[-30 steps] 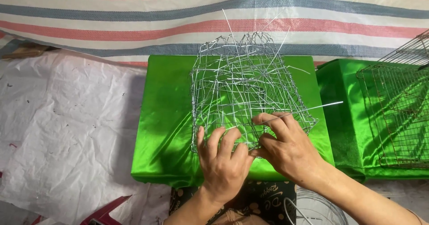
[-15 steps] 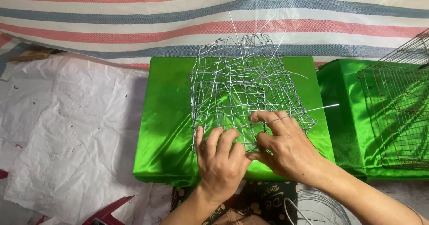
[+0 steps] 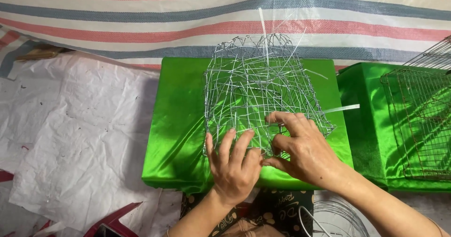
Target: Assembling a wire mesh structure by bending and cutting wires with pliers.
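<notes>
A wire cage (image 3: 253,91) sits on a cloth-covered block (image 3: 181,124) — both hands at its near edge; a second block (image 3: 364,124) lies right.
</notes>
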